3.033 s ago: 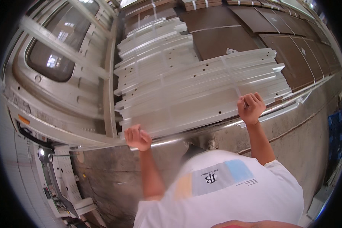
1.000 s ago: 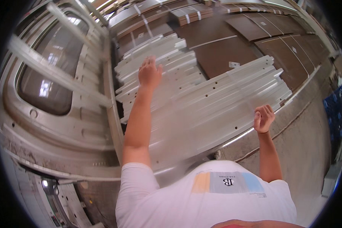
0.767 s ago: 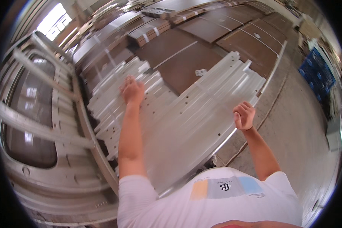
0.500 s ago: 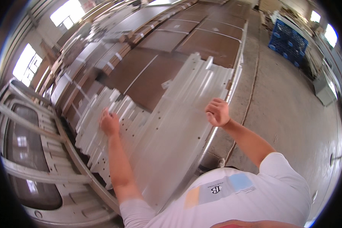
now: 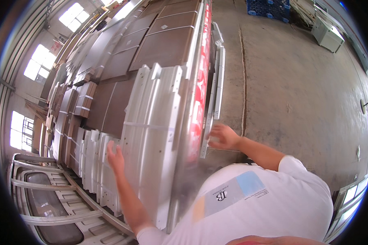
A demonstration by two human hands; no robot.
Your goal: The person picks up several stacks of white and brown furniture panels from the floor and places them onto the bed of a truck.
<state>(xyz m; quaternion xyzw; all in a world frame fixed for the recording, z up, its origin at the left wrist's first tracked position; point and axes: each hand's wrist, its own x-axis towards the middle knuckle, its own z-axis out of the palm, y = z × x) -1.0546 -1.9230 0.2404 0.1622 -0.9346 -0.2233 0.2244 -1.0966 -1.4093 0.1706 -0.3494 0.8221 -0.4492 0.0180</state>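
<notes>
A white box stands on the concrete floor near a blue pallet. Bright windows pierce the left wall.

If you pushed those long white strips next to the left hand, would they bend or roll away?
The long white strips look fairly stiff, going by their ridges and folded edges. They probably won't roll, because their faces look broad and flat. A pale strap crosses them, so they'd likely shift together.

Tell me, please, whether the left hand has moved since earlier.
Yes: the left hand has moved inward across the white metal profiles, away from their near edge.
</notes>
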